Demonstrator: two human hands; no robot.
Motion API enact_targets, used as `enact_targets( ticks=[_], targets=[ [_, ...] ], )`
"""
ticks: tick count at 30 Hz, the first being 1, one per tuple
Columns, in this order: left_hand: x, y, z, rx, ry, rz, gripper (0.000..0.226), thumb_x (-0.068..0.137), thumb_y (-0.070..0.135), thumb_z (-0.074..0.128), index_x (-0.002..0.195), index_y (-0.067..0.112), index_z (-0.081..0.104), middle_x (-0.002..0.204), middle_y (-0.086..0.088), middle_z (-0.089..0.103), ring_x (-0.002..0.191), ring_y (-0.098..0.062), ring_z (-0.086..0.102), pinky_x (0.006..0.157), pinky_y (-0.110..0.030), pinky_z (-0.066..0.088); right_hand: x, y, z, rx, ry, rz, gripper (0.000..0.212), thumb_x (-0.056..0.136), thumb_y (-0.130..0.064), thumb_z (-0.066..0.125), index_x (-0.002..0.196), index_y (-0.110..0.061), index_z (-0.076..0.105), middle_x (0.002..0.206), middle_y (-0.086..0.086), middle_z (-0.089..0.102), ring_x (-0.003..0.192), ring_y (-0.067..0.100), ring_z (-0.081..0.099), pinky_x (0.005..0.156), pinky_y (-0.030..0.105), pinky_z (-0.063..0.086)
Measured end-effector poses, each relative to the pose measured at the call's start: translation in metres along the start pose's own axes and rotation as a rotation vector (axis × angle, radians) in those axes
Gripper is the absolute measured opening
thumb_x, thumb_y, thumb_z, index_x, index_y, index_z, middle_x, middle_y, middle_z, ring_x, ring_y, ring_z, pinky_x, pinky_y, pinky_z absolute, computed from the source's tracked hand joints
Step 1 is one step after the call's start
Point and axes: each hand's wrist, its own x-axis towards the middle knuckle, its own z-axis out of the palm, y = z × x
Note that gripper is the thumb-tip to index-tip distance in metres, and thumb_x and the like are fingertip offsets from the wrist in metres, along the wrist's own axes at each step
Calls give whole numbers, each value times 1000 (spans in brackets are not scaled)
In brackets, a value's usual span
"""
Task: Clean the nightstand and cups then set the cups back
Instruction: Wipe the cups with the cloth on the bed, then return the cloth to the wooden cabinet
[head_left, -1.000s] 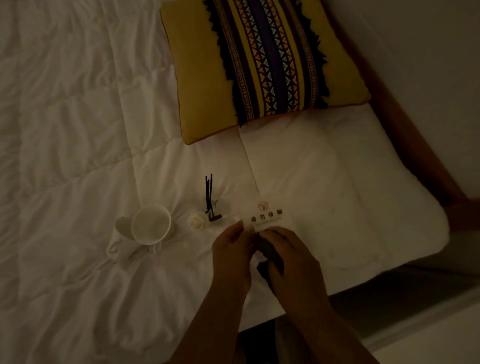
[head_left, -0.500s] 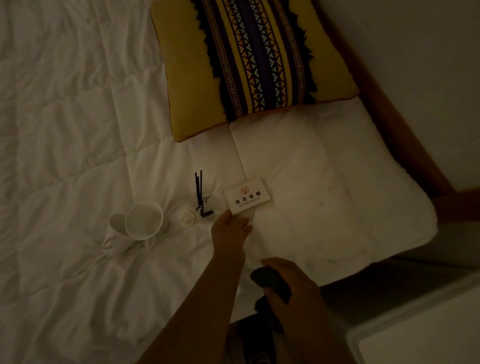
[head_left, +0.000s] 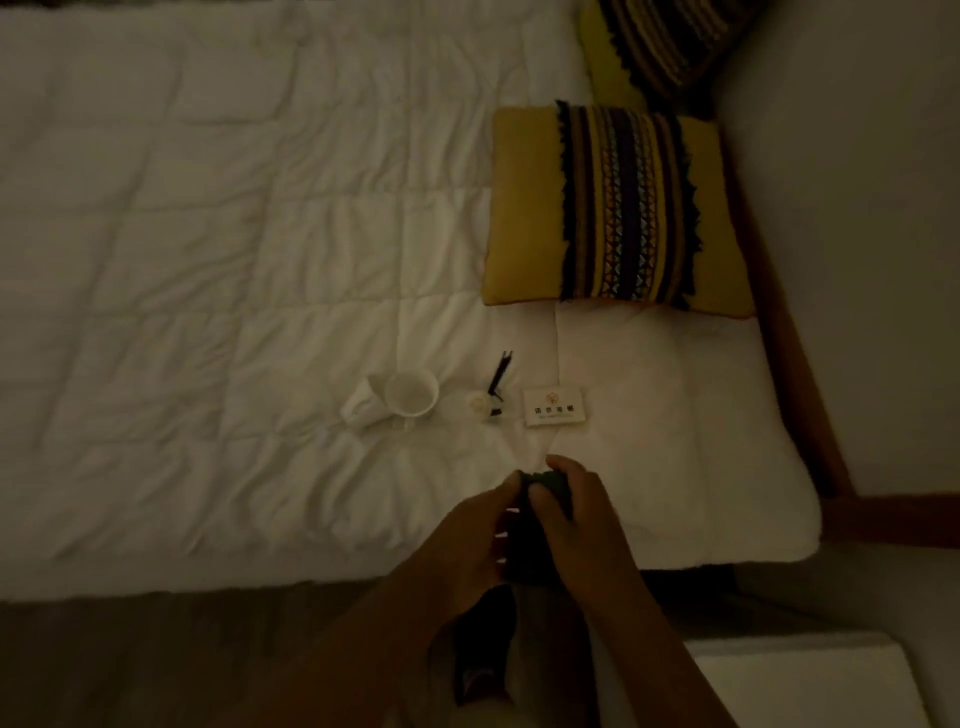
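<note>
1. Your left hand (head_left: 467, 535) and right hand (head_left: 576, 514) both grip a bunched dark cloth (head_left: 527, 545) over the bed's near edge.
2. Ahead and slightly left on the quilt (head_left: 208, 312), an upright cup (head_left: 411, 399) touches a tipped cup (head_left: 363, 408). Your left hand is nearer.
3. A card (head_left: 555, 407) lies just right of them, with open quilt to their left.

Two white cups (head_left: 411, 400) (head_left: 362, 408), two striped cushions (head_left: 613, 208) (head_left: 665, 47), one printed card (head_left: 555, 408), one dark cloth (head_left: 545, 486), two hands (head_left: 467, 535) (head_left: 579, 519).
</note>
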Motion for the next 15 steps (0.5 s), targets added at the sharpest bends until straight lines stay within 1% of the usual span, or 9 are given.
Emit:
enact_targets(
  ticks=[1, 3, 5, 7, 8, 10, 11, 13, 15],
  targets=[
    [-17, 1, -6, 7, 14, 35, 40, 90, 49, 56, 113, 19, 70, 110, -10, 72, 103, -26, 68, 88, -42, 56, -8, -15, 7, 53, -54, 9, 42, 98, -39, 45, 138, -31, 39, 126, -7, 45, 105, 1, 49, 79, 9, 38],
    [-55, 1, -22, 66, 89, 124, 43, 87, 46, 63, 118, 17, 64, 112, -8, 71, 101, -22, 69, 87, -40, 57, -25, -43, 24, 148, -174, 49, 39, 101, -31, 39, 139, -32, 39, 127, -6, 43, 108, 3, 49, 74, 9, 40],
    [-95, 1, -50, 51, 186, 191, 45, 83, 40, 69, 119, 15, 61, 112, -10, 70, 99, -24, 70, 89, -44, 56, -40, -74, 44, 121, -315, 42, 42, 99, -19, 38, 140, -29, 41, 129, -3, 43, 111, 9, 50, 79, 14, 45],
    [-135, -2, -86, -41, 264, 240, 42, 82, 32, 71, 118, 13, 61, 109, -12, 71, 98, -28, 70, 92, -48, 54, -53, -106, 69, 42, -449, 2, 45, 95, -12, 41, 137, -26, 46, 132, 1, 47, 116, 16, 51, 91, 28, 50],
    [-156, -5, -108, -95, 313, 270, 43, 81, 29, 73, 118, 12, 61, 108, -13, 71, 97, -29, 70, 92, -50, 54, -61, -123, 85, -16, -525, -48, 45, 94, -10, 44, 135, -26, 49, 131, 1, 50, 117, 17, 53, 92, 28, 51],
    [-197, -10, -152, -179, 412, 344, 51, 73, 27, 78, 118, 12, 60, 107, -13, 71, 93, -29, 71, 89, -49, 55, -75, -153, 118, -132, -680, -171, 45, 92, -7, 50, 133, -26, 51, 124, -2, 56, 112, 12, 57, 83, 18, 52],
    [-219, -17, -174, -215, 455, 376, 56, 68, 28, 80, 119, 14, 60, 108, -12, 71, 92, -28, 72, 87, -45, 57, -86, -168, 137, -200, -771, -220, 47, 90, -7, 54, 132, -27, 51, 120, -3, 59, 108, 9, 60, 79, 16, 53],
    [-263, -31, -219, -270, 543, 444, 56, 69, 26, 80, 120, 18, 60, 109, -9, 71, 93, -25, 71, 84, -40, 58, -108, -200, 182, -343, -896, -319, 49, 86, -12, 62, 130, -28, 51, 111, -4, 63, 98, 7, 64, 77, 18, 56],
    [-299, -50, -257, -299, 622, 502, 49, 73, 22, 79, 119, 18, 62, 105, -7, 73, 93, -24, 72, 86, -43, 57, -131, -230, 226, -489, -947, -438, 47, 83, -19, 68, 127, -26, 53, 104, -3, 65, 92, 8, 66, 76, 23, 58]
  ],
)
